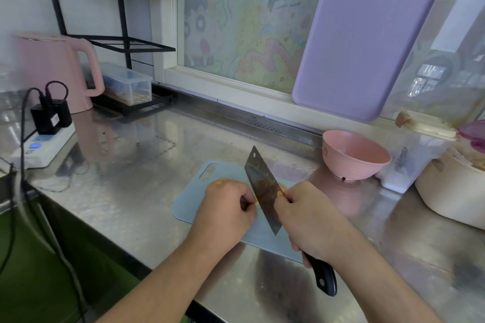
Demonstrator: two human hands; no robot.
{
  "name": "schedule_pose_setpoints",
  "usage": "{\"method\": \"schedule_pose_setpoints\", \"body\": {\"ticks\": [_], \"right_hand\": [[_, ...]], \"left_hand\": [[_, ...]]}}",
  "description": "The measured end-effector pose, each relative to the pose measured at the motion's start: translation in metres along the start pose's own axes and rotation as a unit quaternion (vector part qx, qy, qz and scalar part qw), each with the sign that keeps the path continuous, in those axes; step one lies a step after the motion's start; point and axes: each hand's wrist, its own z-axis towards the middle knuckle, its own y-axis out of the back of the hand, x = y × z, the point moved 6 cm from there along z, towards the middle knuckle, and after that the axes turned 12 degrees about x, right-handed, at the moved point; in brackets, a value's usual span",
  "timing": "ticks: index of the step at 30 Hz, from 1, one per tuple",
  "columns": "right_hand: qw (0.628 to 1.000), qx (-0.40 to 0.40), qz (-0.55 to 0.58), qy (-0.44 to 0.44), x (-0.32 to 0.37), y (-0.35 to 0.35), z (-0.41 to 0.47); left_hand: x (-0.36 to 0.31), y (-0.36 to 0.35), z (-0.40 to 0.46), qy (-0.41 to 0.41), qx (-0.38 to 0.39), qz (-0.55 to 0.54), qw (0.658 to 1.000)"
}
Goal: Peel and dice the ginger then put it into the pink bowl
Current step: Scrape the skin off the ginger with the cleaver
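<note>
One steel counter (pixel 126 165) fills the lower view, running under a window whose glass carries a faded cartoon drawing. Against that glass leans one purple board (pixel 367 42), upright and slightly tilted. At the far left stand one black wire rack (pixel 115 42), one pink kettle (pixel 52 71) and one clear lidded box (pixel 128 84); in front of them lies one white power strip (pixel 44 147) with black plugs and cables. At the right edge sit one cream pot (pixel 451 191) and one clear container (pixel 412 157) (their contents are too blurred to name).

One pale blue cutting board (pixel 189 207) lies flat on the counter, its handle slot pointing away to the upper left. One pink bowl (pixel 354 157) stands upright just beyond the board's right corner, apart from it.

Two hands work over the board. The right hand (pixel 312 220) is clenched round the black handle of one cleaver (pixel 262 189), whose long axis runs from the handle at lower right up to the far tip, blade edge down on the board. The left hand (pixel 225 210) has its fingers curled down onto the ginger (pixel 219 181), holding it just left of the blade. Of the ginger only yellow bits show: one past the left knuckles and one small piece by the blade near the right thumb, so its long axis cannot be told
</note>
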Motion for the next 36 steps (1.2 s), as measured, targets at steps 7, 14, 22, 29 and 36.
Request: {"method": "schedule_pose_setpoints", "body": {"ticks": [7, 14, 22, 29, 36], "right_hand": [[1.0, 0.011, -0.006, -0.004, -0.001, -0.003, 0.004], [1.0, 0.004, -0.018, -0.007, 0.001, -0.009, 0.01], [1.0, 0.01, -0.012, -0.003, 0.001, -0.016, 0.019], [1.0, 0.03, 0.001, -0.008, 0.002, -0.006, 0.009], [1.0, 0.001, 0.011, -0.004, -0.003, -0.003, 0.0]], "left_hand": [[-0.001, 0.0, 0.001, -0.006, -0.007, 0.022, 1.0], [-0.003, 0.001, 0.001, -0.005, -0.016, 0.039, 0.999], [-0.001, 0.001, 0.0, 0.006, -0.012, 0.008, 1.0], [-0.002, 0.001, 0.0, 0.013, -0.006, 0.011, 1.0], [0.002, 0.001, 0.001, 0.025, 0.0, -0.006, 1.0]]}}
